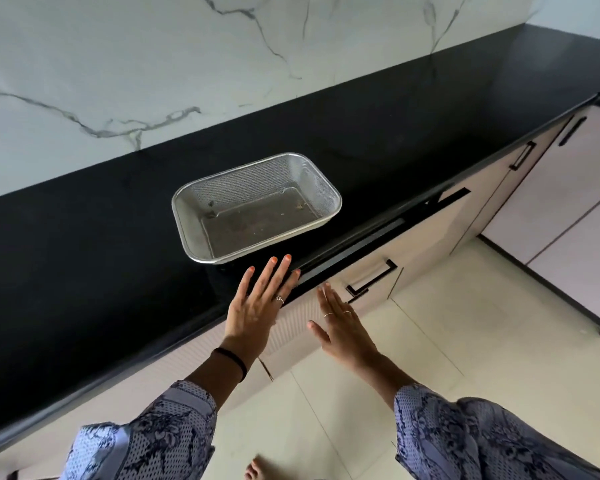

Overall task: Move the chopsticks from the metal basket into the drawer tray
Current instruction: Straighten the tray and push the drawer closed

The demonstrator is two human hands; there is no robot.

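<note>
The metal mesh basket sits on the black countertop near its front edge, and I see no chopsticks in it. My left hand is flat and open over the counter's edge, just in front of the basket. My right hand is open too, fingers together, held against the ribbed drawer front below the counter. The drawer looks shut or nearly shut, with only a dark slit showing under the counter edge. The drawer tray is hidden.
A marble-patterned wall backs the counter. Pale cabinets with black handles run to the right, with a taller unit at the far right. Light floor tiles lie below, and a bare foot shows at the bottom.
</note>
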